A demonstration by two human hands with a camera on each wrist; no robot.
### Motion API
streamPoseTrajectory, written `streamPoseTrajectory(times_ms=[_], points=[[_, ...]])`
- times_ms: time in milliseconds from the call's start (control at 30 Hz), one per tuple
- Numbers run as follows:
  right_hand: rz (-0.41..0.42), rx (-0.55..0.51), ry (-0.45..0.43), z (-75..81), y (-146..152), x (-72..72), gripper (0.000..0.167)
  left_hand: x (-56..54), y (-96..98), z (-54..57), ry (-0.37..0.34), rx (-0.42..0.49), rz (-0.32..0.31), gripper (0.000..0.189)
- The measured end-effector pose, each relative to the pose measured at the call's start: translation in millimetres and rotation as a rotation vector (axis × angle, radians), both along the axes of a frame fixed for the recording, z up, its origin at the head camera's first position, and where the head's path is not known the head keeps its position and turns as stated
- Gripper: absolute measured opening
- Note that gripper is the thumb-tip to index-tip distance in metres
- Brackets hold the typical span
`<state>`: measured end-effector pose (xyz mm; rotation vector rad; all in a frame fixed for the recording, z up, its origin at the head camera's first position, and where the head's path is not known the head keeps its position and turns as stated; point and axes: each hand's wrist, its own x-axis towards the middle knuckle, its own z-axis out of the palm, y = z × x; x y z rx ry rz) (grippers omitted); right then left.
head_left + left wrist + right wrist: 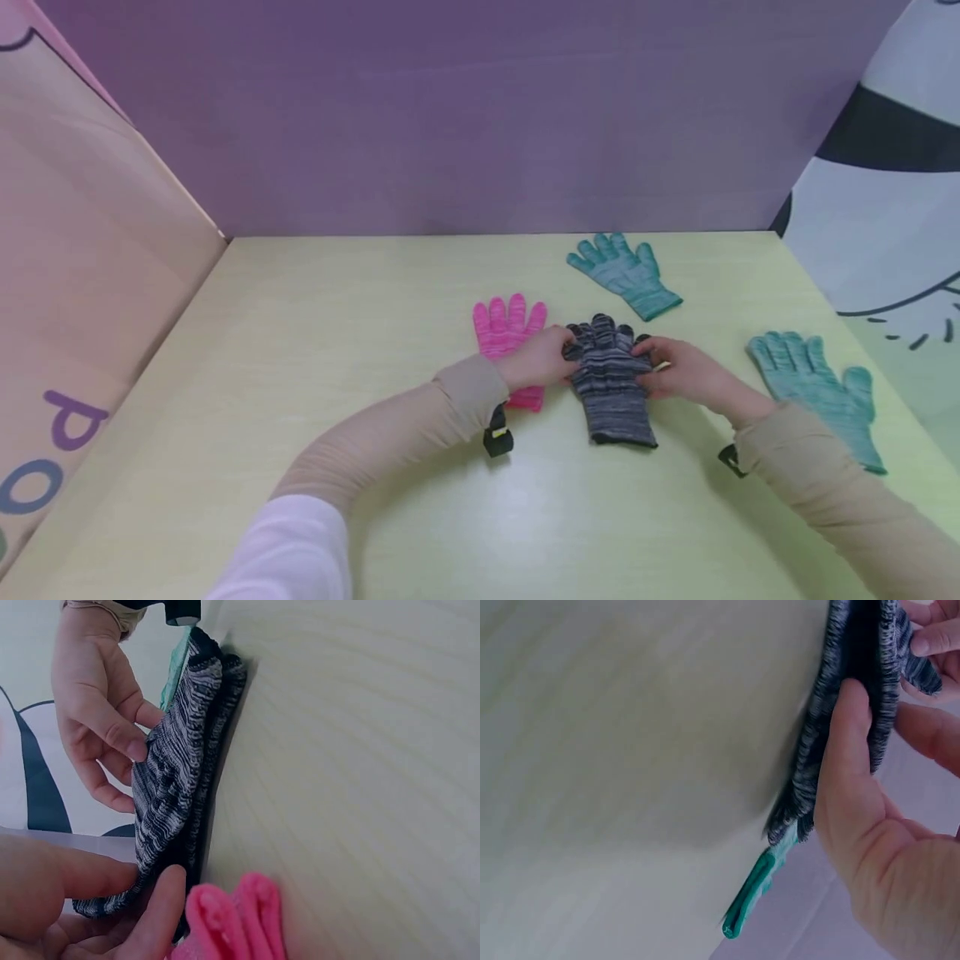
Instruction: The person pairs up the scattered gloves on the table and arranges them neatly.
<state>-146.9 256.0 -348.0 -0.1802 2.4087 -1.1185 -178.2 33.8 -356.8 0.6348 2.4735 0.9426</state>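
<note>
A black-and-grey knitted glove (617, 400) lies with its fingers toward the far side and its cuff toward me. My left hand (538, 358) pinches its left edge near the glove's fingers. At the opposite edge my right hand (693, 377) grips the fabric between thumb and fingers. The right wrist view shows two dark knitted layers (810, 750), with a digit of my right hand (885, 825) tucked between them. Both layers also show along the side in the left wrist view. Under my left wrist lies a pink glove (508, 325), partly covered by that hand.
One teal glove (622, 273) lies at the far edge of the pale table (337, 300). Another teal glove (817, 387) is at the right, partly behind my right sleeve (802, 450). A purple panel (480, 125) stands behind the table.
</note>
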Motion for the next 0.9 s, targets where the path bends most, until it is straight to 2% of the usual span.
streamPoseTrajectory(times_ms=[133, 300, 500, 633, 900], points=[[-0.008, 0.039, 0.020, -2.9, -2.3, 1.0, 0.045, -0.9, -0.1, 0.8, 0.078, -0.057, -0.018, 0.029], [-0.011, 0.047, 0.068, 0.7, -3.9, 4.0, 0.042, -2.1, -0.8, 3.5, 0.132, -0.087, -0.039, 0.022], [-0.016, 0.060, 0.142, 10.1, -2.8, 9.3, 0.040, -4.5, -1.8, 6.5, 0.136, -0.073, -0.046, 0.024], [-0.004, 0.082, 0.135, 8.1, -2.2, 7.6, 0.039, -7.1, -0.7, 6.5, 0.149, -0.106, -0.050, 0.025], [0.060, 0.266, 0.117, 0.8, -1.7, 1.6, 0.041, -9.2, 3.3, 6.4, 0.183, -0.213, -0.037, 0.024]])
